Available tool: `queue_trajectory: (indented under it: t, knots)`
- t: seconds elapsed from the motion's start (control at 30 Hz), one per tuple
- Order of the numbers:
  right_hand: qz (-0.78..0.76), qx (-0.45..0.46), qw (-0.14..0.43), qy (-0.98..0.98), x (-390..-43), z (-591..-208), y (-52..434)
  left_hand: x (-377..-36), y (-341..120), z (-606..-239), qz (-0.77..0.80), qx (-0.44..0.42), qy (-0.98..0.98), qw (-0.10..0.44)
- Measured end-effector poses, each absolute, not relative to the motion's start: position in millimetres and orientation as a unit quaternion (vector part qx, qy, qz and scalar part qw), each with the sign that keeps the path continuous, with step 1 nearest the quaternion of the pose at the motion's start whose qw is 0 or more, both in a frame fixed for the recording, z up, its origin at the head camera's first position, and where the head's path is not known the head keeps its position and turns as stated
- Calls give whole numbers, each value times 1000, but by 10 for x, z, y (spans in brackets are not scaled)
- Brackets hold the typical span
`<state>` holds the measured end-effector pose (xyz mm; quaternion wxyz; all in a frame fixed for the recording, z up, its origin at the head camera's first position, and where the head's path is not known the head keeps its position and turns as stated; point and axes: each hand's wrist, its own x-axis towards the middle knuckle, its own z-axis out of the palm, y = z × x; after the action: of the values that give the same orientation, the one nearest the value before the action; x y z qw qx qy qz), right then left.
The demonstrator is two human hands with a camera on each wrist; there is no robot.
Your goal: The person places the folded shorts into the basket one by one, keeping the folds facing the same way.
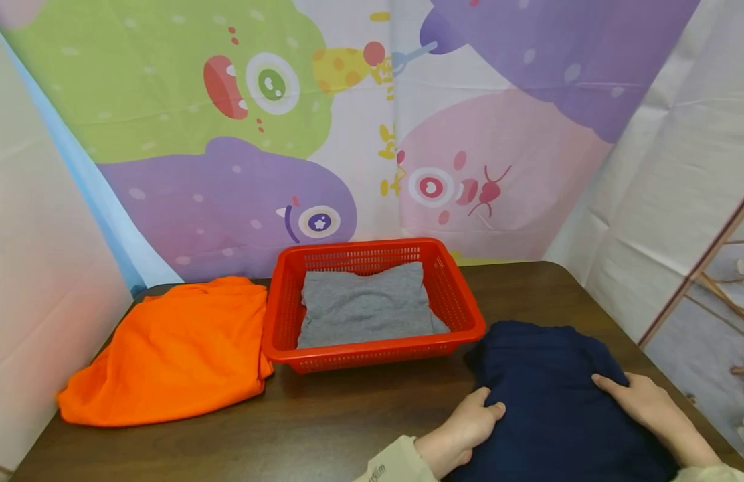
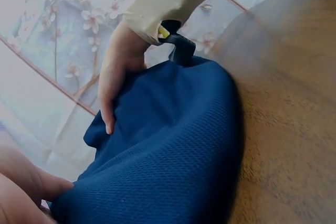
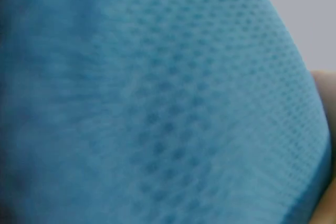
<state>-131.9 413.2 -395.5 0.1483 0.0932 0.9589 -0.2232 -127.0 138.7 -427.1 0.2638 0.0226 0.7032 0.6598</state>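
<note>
A folded navy garment (image 1: pixel 552 402) lies at the right front of the table, and its weave looks dimpled in the left wrist view. My left hand (image 1: pixel 468 425) grips its left edge, thumb on top and the other fingers mostly hidden. At the opposite edge, my right hand (image 1: pixel 643 402) holds the cloth with the thumb over it; its remaining fingers are out of sight beneath. Blue cloth (image 3: pixel 173 103) fills most of the right wrist view, close and blurred.
Behind and left of the garment stands a red plastic basket (image 1: pixel 378 349) with a folded grey garment (image 1: pixel 368 304) inside. An orange garment (image 1: pixel 185 355) lies against the basket's left side. The brown table (image 1: pixel 348 415) ends at printed cloth hangings (image 1: pixel 372 134).
</note>
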Motion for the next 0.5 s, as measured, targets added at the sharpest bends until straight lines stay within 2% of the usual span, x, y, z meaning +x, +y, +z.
queue_trajectory:
  t: [0.5]
  knots:
    - [-227, 74, 114, 964, -1242, -3738, 4100, -1275, 1382, -4121, 677, -27, 673, 297]
